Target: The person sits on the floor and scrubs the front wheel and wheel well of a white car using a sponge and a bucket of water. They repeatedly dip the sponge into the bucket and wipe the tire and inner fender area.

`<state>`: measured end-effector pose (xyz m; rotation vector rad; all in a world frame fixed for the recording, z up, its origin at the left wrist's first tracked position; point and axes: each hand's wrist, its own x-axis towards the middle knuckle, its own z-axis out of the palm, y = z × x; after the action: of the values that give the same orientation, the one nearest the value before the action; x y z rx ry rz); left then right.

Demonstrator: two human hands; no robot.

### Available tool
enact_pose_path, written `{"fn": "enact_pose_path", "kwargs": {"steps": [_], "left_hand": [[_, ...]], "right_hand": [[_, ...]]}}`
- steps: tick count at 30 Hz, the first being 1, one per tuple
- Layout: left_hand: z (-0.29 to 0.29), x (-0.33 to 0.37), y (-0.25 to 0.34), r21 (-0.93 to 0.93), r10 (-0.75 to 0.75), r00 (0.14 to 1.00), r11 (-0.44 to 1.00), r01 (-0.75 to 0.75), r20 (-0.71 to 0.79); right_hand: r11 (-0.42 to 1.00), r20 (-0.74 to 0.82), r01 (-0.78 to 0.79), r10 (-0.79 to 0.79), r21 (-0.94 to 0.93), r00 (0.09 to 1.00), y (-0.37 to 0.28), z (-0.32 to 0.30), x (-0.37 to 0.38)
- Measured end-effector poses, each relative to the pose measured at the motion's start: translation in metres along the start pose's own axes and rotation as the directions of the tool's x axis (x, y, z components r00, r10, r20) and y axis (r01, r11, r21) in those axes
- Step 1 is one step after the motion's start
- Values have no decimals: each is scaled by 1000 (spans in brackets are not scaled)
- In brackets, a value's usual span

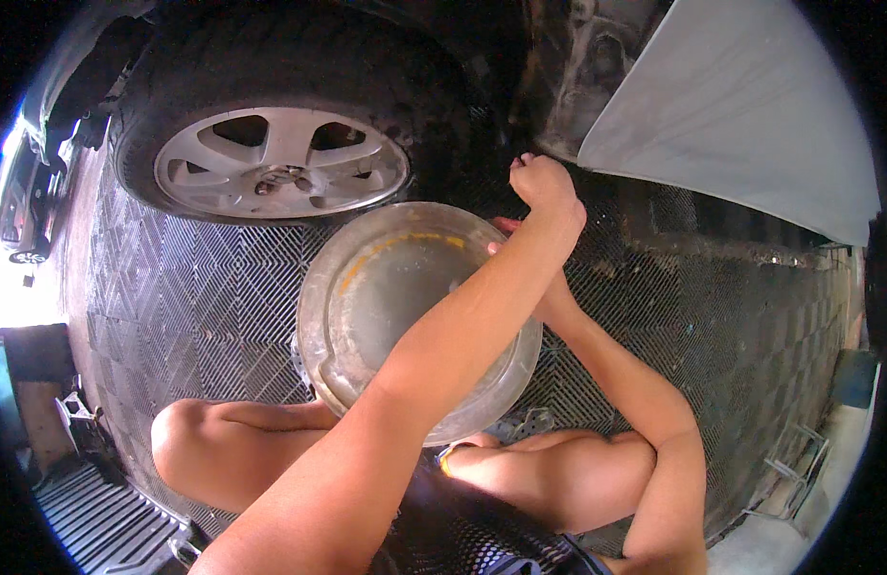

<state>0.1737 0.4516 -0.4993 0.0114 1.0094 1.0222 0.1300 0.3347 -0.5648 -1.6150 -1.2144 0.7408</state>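
My left forearm crosses over a round, translucent whitish bucket-like container with yellow marks on its face, which sits between my legs. Beyond its far right edge, my left hand is closed with curled fingers, close to the lower corner of a grey body panel; whatever it grips, if anything, is hidden. My right hand is beneath the left forearm, mostly covered by it. Only a few fingertips show beside the container's rim, so its grip cannot be made out. A car wheel with a silver spoked rim stands just past the container.
The grey car panel hangs at the upper right, with dark wheel-arch parts next to it. Ribbed dark matting covers the floor. A slatted black piece lies at lower left, and a metal frame stands at right.
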Motion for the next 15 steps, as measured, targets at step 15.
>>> {"fn": "enact_pose_path", "kwargs": {"steps": [15], "left_hand": [[18, 13, 3, 216, 678, 536, 502, -837, 502]], "right_hand": [[993, 58, -96, 92, 67, 994, -6, 5, 4]]}}
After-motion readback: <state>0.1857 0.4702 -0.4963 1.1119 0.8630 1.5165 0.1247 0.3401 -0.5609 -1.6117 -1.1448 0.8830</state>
